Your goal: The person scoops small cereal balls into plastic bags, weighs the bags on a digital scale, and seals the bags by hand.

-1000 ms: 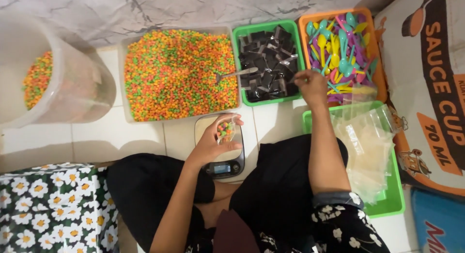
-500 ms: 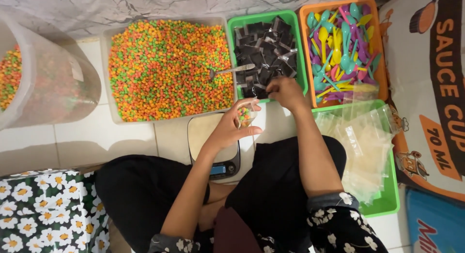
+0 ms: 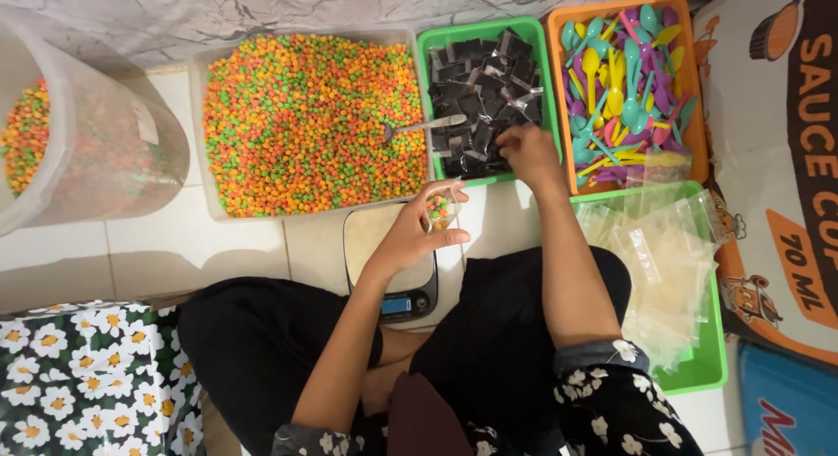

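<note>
My left hand (image 3: 415, 232) holds a small clear bag of coloured puffs (image 3: 442, 206) above a digital kitchen scale (image 3: 390, 273). My right hand (image 3: 530, 154) reaches into a green tray of small dark sachets (image 3: 480, 89), fingers closed among the sachets at its near edge; whether it grips one is hidden. A metal spoon (image 3: 425, 126) lies in the clear tub of orange, green and yellow puffs (image 3: 312, 120).
An orange tray of coloured plastic spoons (image 3: 627, 81) stands at the back right. A green tray of empty clear bags (image 3: 667, 273) lies to the right of my legs. A large clear container (image 3: 78, 142) with puffs sits at the left. A printed cardboard box (image 3: 777, 150) is at far right.
My right hand moved left from the spoon tray to the sachet tray. My left hand lifted the small bag off the scale and holds it higher.
</note>
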